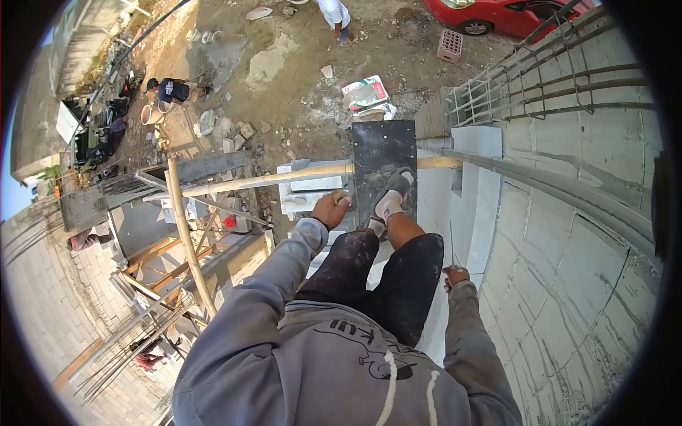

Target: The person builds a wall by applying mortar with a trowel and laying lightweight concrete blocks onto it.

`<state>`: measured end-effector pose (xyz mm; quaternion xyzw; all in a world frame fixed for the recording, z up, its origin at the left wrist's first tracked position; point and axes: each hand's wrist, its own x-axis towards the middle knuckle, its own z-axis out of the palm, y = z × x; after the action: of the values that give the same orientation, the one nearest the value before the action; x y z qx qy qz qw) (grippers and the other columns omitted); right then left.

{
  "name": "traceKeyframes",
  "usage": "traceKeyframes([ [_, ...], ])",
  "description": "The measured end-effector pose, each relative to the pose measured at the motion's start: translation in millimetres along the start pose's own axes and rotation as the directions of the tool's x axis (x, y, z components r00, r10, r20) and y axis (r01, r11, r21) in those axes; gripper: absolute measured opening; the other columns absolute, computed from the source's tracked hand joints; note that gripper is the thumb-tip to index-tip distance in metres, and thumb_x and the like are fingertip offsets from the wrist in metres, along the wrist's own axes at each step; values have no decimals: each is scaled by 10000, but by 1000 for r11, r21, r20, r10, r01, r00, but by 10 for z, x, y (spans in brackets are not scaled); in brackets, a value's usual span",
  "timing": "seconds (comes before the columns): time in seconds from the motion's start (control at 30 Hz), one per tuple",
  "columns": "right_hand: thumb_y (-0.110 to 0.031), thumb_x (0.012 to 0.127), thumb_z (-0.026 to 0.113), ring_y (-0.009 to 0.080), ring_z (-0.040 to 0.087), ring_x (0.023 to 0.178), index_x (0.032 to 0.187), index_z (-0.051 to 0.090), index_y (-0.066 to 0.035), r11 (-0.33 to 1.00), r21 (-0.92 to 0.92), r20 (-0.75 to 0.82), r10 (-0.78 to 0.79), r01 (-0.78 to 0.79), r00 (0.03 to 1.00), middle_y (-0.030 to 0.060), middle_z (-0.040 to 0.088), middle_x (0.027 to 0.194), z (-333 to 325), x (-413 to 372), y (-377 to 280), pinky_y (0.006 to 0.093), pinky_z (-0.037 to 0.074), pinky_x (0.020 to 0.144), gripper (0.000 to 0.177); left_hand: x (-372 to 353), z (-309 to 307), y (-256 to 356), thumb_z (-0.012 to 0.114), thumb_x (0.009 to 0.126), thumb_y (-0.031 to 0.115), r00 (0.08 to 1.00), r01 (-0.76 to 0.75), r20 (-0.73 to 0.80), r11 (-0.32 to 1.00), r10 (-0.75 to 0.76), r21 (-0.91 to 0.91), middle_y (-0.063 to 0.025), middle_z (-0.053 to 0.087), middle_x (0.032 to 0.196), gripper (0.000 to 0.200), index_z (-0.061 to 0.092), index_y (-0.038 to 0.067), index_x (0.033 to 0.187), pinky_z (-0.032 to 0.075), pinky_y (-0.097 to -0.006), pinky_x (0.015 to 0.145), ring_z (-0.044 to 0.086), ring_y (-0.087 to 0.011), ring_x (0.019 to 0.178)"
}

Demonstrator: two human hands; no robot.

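Note:
My left hand [332, 209] is closed in front of my left knee, near the white blocks [302, 201]; what it holds, if anything, is too small to name. Low beside my right thigh, my right hand [457, 275] has its fingers curled around a thin line or wire that I cannot make out well, close to the pale wall surface. A sandalled foot rests on the dark board [383, 145], which lies by a wooden pole [270, 180].
A block wall [568, 270] with a metal rail [554, 186] and rebar [547, 89] runs along the right. Far below are a crouching person [174, 90], another person [334, 14], a red car [490, 15], a crate [450, 45] and a cement bag [364, 93]. Wooden framing stands at left.

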<state>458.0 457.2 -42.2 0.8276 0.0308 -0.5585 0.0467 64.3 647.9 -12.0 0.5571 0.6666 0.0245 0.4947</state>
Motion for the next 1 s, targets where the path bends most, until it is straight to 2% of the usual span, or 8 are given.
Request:
traceKeyframes([
  [0.03,-183,782,667,203,484,453,910,614,-64,999,-15,9,32,-32,999,61,508,597,9,-67,-116,374,385,415,183,-113,46,-78,522,899,331,998,-56,-32,998,56,17,-181,667,943,366,638,32,1075,484,-380,802,640,-318,902],
  [0.1,-184,783,668,202,483,449,908,611,-59,1000,-2,31,31,-31,999,63,508,599,80,-66,-184,372,386,410,186,-296,48,-41,513,885,314,985,162,62,987,-162,16,-218,657,997,363,634,31,1080,461,-414,876,612,-378,989],
  [0.23,-179,792,670,195,470,442,907,595,-41,985,-109,139,-117,133,983,63,505,606,144,529,-172,363,392,405,194,-285,171,-115,516,888,329,988,75,139,997,-70,-28,-206,644,1069,378,636,35,1092,461,-413,885,603,-366,1027],
  [0.37,-208,756,716,254,610,601,929,650,-26,977,214,104,-19,-4,994,102,618,695,238,-45,-759,387,485,534,259,191,130,418,528,892,311,981,-12,194,999,6,33,-196,646,1068,381,636,9,1098,456,-377,901,607,-342,1030],
  [0.63,-270,802,705,170,545,479,844,585,-53,835,544,190,-217,82,958,57,579,647,529,-403,-1517,352,462,450,252,1851,0,2077,559,899,356,866,-481,110,873,488,-84,-179,596,1209,499,540,-8,1240,438,-363,953,574,-266,1117],
  [0.7,-291,813,700,156,523,441,808,545,-73,738,671,155,-227,66,962,44,556,624,681,-370,-1679,323,454,417,267,2157,-34,2654,562,903,377,865,-467,116,867,489,-172,-203,549,1272,559,481,1,1308,407,-369,993,539,-291,1169],
  [0.8,-307,823,686,149,514,426,833,522,-80,636,749,-12,-267,185,964,44,555,622,934,-264,-1896,295,435,386,279,2611,56,3282,583,892,408,715,-697,2,713,699,-76,-235,514,1302,628,435,2,1348,368,-370,1033,494,-311,1224],
  [1.0,-229,796,698,139,496,437,874,505,-56,692,498,-322,-412,522,852,40,526,661,1284,290,-2005,304,446,385,271,3252,516,3975,612,852,486,595,-801,-86,582,799,-140,-229,466,1364,755,379,19,1397,337,-374,1060,445,-320,1277],
])
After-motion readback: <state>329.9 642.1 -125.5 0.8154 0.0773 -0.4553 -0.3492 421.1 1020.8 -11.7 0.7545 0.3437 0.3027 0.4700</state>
